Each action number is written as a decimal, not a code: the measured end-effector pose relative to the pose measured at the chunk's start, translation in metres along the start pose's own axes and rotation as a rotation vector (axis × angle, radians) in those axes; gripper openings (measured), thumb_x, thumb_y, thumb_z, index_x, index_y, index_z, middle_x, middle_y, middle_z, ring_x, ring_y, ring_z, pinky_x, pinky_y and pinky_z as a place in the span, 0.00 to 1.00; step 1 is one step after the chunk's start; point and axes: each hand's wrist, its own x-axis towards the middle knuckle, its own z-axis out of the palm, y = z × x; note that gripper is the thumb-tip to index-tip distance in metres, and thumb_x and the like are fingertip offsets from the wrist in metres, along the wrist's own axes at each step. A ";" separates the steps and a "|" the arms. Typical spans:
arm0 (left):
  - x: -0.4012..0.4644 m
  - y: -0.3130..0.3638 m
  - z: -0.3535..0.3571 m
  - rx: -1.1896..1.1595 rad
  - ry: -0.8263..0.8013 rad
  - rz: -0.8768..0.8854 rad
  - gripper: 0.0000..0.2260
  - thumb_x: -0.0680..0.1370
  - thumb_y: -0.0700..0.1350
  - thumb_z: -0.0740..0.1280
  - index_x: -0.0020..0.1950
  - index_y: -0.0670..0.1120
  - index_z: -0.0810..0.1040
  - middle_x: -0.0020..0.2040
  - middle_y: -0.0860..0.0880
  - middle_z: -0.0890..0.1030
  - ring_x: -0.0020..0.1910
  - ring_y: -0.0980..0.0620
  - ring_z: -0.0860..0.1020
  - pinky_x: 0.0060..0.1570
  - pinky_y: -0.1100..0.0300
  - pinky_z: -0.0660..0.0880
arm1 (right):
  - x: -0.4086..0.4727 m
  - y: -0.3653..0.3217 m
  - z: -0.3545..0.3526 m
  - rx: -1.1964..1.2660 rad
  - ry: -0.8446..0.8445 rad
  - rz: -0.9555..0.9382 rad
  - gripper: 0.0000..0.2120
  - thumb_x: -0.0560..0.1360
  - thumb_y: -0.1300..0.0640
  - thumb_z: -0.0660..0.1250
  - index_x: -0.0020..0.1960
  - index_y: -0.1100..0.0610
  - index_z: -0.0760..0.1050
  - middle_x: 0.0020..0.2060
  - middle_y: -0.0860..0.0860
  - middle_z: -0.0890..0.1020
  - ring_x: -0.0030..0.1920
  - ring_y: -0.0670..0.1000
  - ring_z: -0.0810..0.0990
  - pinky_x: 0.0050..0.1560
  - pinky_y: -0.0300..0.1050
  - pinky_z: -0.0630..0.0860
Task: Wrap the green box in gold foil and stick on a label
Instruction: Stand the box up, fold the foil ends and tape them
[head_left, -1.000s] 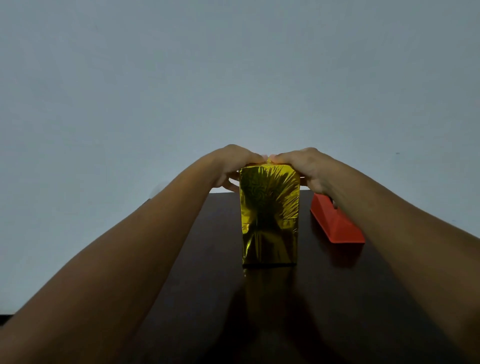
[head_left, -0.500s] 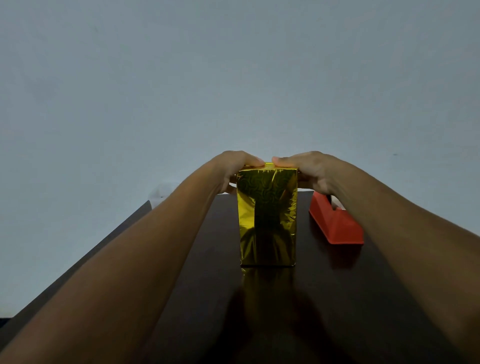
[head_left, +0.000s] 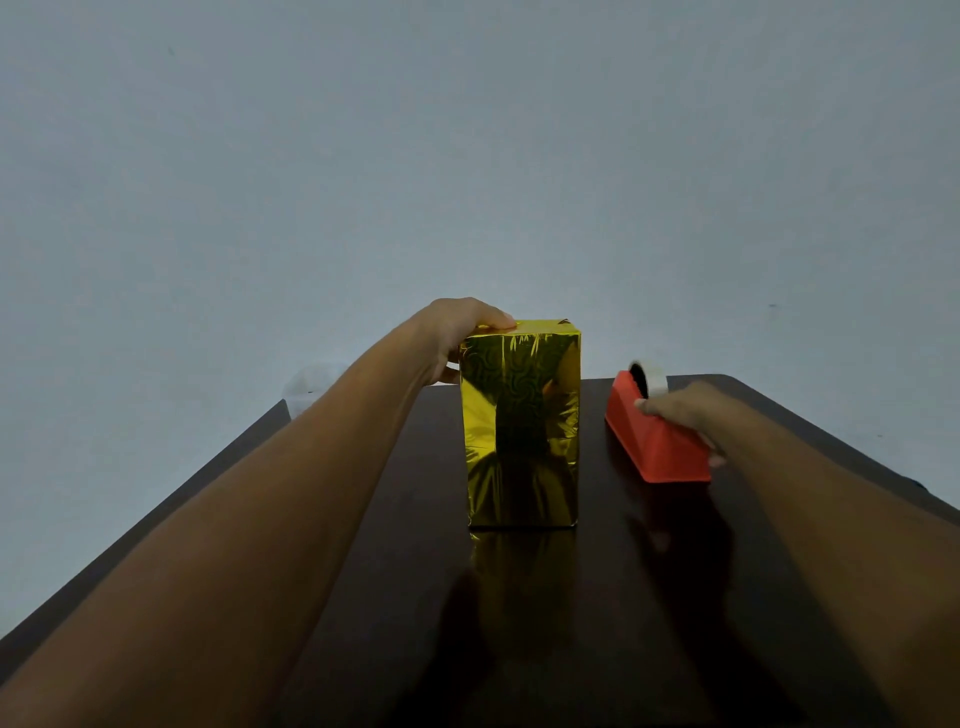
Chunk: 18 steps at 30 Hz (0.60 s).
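Table (head_left: 675, 597) carries the foil-wrapped box (head_left: 521, 431) upright at its middle, left hand (head_left: 457, 332) still holding the top fold, while right hand (head_left: 680, 410) has left the box and now grips the dispenser (head_left: 652, 441), so taping probably comes next.

1. A dark, glossy counter (head_left: 519, 623) is carrying two things.
2. A box (head_left: 521, 431) in gold foil is standing upright near its middle, mirroring in the surface.
3. A red tape dispenser (head_left: 655, 439) is sitting to the box's right, apart from it, holding a white roll (head_left: 650, 375).
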 end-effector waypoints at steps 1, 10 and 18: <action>0.000 0.000 0.001 0.002 0.000 0.004 0.13 0.76 0.52 0.72 0.57 0.47 0.81 0.46 0.45 0.81 0.47 0.45 0.80 0.54 0.50 0.78 | -0.002 0.000 -0.002 0.059 -0.033 0.060 0.31 0.75 0.45 0.74 0.71 0.60 0.70 0.68 0.59 0.75 0.66 0.63 0.75 0.52 0.57 0.74; -0.003 0.001 0.002 -0.022 0.010 0.004 0.11 0.77 0.50 0.72 0.56 0.47 0.81 0.43 0.46 0.80 0.43 0.47 0.80 0.44 0.55 0.79 | 0.001 -0.008 -0.013 0.694 -0.084 0.176 0.24 0.79 0.55 0.66 0.74 0.57 0.69 0.76 0.58 0.64 0.75 0.68 0.62 0.61 0.84 0.59; -0.003 0.001 0.001 -0.015 0.006 -0.001 0.14 0.77 0.51 0.72 0.59 0.47 0.81 0.41 0.47 0.80 0.39 0.49 0.80 0.37 0.57 0.78 | -0.006 0.043 0.024 0.743 0.150 0.019 0.18 0.73 0.48 0.75 0.57 0.58 0.78 0.56 0.53 0.81 0.54 0.55 0.76 0.58 0.54 0.74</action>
